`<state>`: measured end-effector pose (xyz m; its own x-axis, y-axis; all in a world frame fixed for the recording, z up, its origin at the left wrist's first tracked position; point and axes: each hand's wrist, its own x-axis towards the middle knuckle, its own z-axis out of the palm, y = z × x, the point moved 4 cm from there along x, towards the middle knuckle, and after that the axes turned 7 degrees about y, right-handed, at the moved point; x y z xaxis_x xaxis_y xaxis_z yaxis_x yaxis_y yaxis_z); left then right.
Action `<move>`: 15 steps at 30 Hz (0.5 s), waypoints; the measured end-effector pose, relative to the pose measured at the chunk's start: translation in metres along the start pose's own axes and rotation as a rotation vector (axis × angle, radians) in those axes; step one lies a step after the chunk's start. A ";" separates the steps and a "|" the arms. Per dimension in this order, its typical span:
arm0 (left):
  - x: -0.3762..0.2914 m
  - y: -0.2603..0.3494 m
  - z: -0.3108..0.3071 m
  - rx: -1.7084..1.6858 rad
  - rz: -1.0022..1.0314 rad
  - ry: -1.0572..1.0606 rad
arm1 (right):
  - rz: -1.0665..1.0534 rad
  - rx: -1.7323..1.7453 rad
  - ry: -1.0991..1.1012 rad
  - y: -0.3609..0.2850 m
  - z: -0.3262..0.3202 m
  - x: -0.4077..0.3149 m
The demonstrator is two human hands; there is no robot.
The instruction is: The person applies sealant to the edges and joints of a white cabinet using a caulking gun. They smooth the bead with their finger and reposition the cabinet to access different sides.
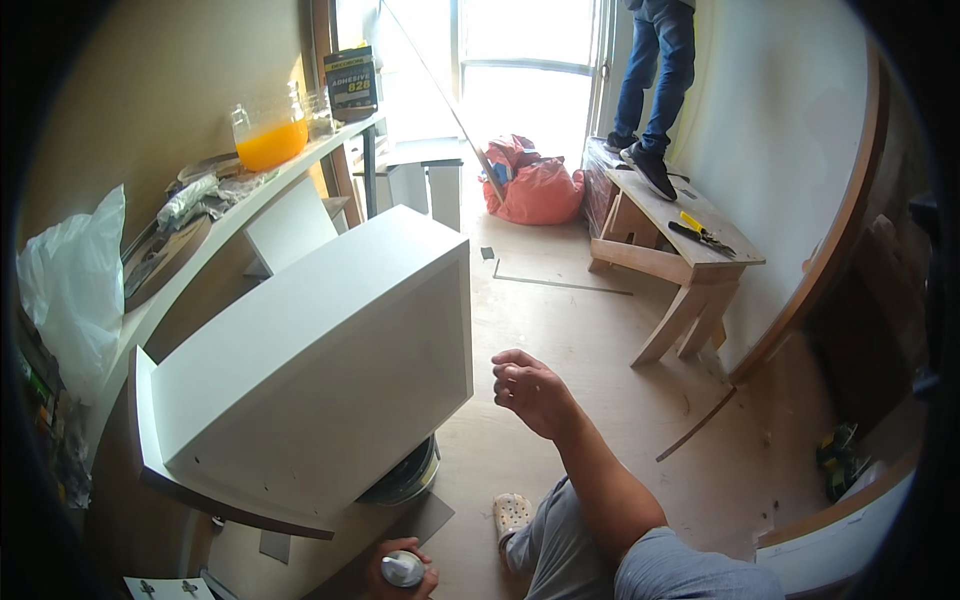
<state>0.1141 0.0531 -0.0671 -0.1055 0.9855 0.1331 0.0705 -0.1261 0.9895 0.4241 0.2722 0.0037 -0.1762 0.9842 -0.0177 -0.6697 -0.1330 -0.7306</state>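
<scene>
At the bottom of the view, my left hand [384, 574] is wrapped around a small bottle [403, 568] with a pale nozzle. My right hand [532, 390] hovers over the floor, fingers loosely curled, with nothing visible in it. Just left of it stands a white drawer-like box [337, 360] with a wider, dark-edged panel [232, 504] at its near end. A few small dark marks show on the side of the box near that panel. Under the box is a dark bucket [409, 474], partly hidden by it.
A shelf [330, 142] on the left carries a jug of orange liquid [271, 142], an adhesive box [350, 82] and a plastic bag [75, 285]. Another person [652, 82] stands on a wooden bench [686, 217] holding a yellow-handled tool [694, 223]. A red sack [541, 191] sits by the window.
</scene>
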 end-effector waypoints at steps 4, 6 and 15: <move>-0.008 -0.026 0.026 -0.066 -0.162 -0.039 | -0.048 0.053 0.150 -0.008 -0.029 0.002; 0.000 -0.043 0.046 -0.074 -0.191 -0.078 | -0.039 0.063 0.213 -0.011 -0.040 0.001; 0.014 -0.082 0.058 0.025 -0.258 -0.066 | -0.075 0.115 0.137 -0.012 -0.055 -0.001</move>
<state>0.1639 0.0834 -0.1496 -0.0578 0.9901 -0.1281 0.0740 0.1322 0.9885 0.4723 0.2790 -0.0252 -0.0282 0.9975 -0.0647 -0.7564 -0.0636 -0.6510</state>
